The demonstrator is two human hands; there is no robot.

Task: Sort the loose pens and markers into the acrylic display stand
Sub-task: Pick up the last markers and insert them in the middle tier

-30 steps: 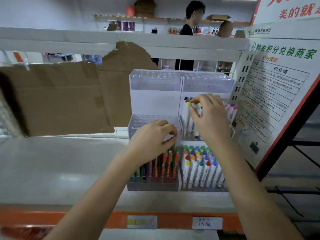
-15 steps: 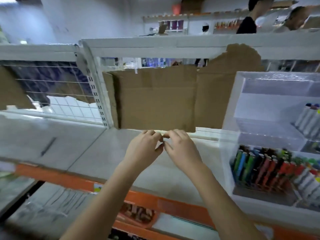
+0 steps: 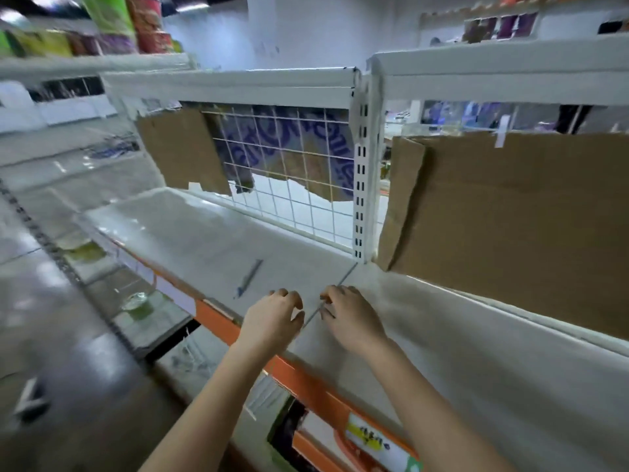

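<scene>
One loose pen (image 3: 250, 276), slim and grey with a blue tip, lies on the pale shelf (image 3: 190, 240), a short way ahead and left of my left hand. My left hand (image 3: 276, 316) hovers over the shelf's front part with fingers loosely curled and nothing in them. My right hand (image 3: 352, 315) is just beside it over the seam between two shelf boards, fingers also loosely curled and empty. A small gap separates the two hands. The acrylic display stand is out of view.
A white wire grid (image 3: 289, 185) and torn cardboard (image 3: 180, 148) back the left bay. A white slotted upright (image 3: 361, 185) divides the bays. A large cardboard sheet (image 3: 510, 212) leans at the right. An orange shelf edge (image 3: 306, 383) carries price labels.
My view has swung left, so the acrylic stand has left the frame and the loose pen has come close. My hands left the stand, met at the fingertips, and now have parted.
</scene>
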